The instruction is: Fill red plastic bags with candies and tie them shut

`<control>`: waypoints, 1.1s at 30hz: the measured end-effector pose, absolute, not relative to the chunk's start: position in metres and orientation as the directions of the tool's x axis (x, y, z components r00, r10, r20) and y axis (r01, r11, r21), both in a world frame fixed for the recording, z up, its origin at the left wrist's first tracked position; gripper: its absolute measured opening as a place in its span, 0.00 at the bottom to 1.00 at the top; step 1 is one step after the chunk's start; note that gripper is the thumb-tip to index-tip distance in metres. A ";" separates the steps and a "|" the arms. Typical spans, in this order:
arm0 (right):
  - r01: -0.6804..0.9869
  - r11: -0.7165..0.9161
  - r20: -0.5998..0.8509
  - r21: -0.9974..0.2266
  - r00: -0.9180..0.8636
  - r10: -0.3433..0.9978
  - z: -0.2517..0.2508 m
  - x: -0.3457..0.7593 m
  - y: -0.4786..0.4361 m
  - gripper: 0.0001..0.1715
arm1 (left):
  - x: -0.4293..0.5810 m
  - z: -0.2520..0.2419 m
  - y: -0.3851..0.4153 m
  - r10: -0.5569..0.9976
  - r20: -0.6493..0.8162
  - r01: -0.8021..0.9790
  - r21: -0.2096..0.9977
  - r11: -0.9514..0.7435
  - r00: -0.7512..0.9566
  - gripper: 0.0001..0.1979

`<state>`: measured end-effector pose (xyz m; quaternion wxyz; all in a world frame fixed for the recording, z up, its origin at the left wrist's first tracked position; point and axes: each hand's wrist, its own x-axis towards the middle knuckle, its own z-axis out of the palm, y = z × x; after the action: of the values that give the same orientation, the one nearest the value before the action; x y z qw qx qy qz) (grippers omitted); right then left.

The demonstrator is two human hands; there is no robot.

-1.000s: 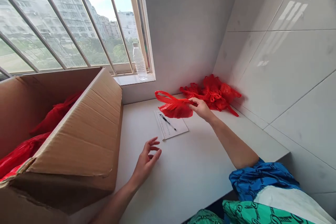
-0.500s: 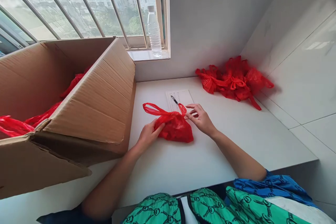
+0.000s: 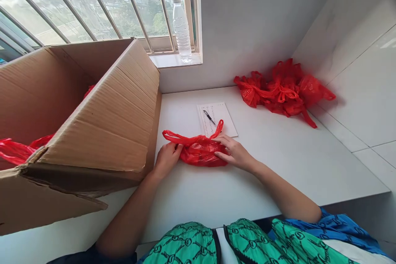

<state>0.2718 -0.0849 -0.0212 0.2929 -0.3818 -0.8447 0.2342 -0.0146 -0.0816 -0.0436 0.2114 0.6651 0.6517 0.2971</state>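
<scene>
A tied red plastic bag (image 3: 202, 152) lies on the white table, its two loop handles sticking out to the left and upward to the right. At the bag's left end, my left hand (image 3: 168, 157) has its fingers curled and closed on the plastic. My right hand (image 3: 236, 152) rests on the right end with fingers stretched out and thumb apart. What the bag contains is hidden. Just behind the bag lies a sheet of paper or thin notebook (image 3: 227, 121) with a black pen (image 3: 209, 117) on top.
To the left stands an open cardboard box (image 3: 114, 119) with more red plastic (image 3: 15, 150) inside. A heap of red plastic bags (image 3: 284, 90) lies at the back right against the wall. A clear water bottle (image 3: 182, 31) stands on the windowsill (image 3: 173, 61) by the barred window.
My right hand has moved from the right handle down onto the bag's side. My left hand has shifted slightly left and up. The bag looks wider and flatter, and more of the paper shows.
</scene>
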 end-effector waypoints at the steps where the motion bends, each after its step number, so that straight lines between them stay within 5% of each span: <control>1: 0.511 0.608 0.339 -0.607 -0.526 0.780 -0.018 0.273 -0.085 0.24 | -0.016 -0.039 -0.086 0.984 0.172 0.728 0.681 -0.080 -0.052 0.11; 4: 0.536 0.644 0.445 -0.546 -0.465 0.765 -0.013 0.267 -0.089 0.24 | -0.010 -0.025 -0.108 0.804 0.574 0.670 0.659 -0.343 -0.153 0.10; 6: 0.562 0.663 0.484 -0.496 -0.455 0.747 -0.015 0.257 -0.093 0.26 | 0.000 -0.017 -0.122 0.536 0.842 0.662 0.438 -0.609 -0.064 0.14; 8: 0.592 0.685 0.487 -0.426 -0.488 0.724 -0.021 0.246 -0.096 0.32 | 0.014 -0.014 -0.130 0.337 0.923 0.628 0.153 -0.763 0.184 0.15; 10: 0.629 0.692 0.458 -0.354 -0.529 0.715 -0.031 0.239 -0.097 0.39 | 0.026 -0.014 -0.130 0.308 0.862 0.602 0.004 -0.799 0.403 0.16; 12: 0.664 0.677 0.416 -0.316 -0.545 0.728 -0.042 0.235 -0.097 0.43 | 0.034 -0.019 -0.122 0.451 0.731 0.654 0.007 -0.756 0.512 0.18; 16: 0.685 0.653 0.352 -0.322 -0.554 0.754 -0.055 0.235 -0.093 0.45 | 0.031 -0.039 -0.099 0.800 0.407 0.837 0.136 -0.530 0.440 0.25; 19: 0.678 0.653 0.324 -0.337 -0.568 0.756 -0.057 0.234 -0.091 0.46 | 0.023 -0.055 -0.091 0.877 0.271 0.868 0.200 -0.454 0.396 0.30; 33: 0.666 0.659 0.326 -0.348 -0.574 0.752 -0.058 0.234 -0.092 0.45 | 0.023 -0.059 -0.096 0.881 0.254 0.861 0.225 -0.456 0.400 0.32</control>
<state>0.2336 -0.0915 -0.0577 0.2272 -0.4019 -0.8821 0.0937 0.0233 -0.0956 -0.0585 0.0289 0.8361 0.5208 0.1697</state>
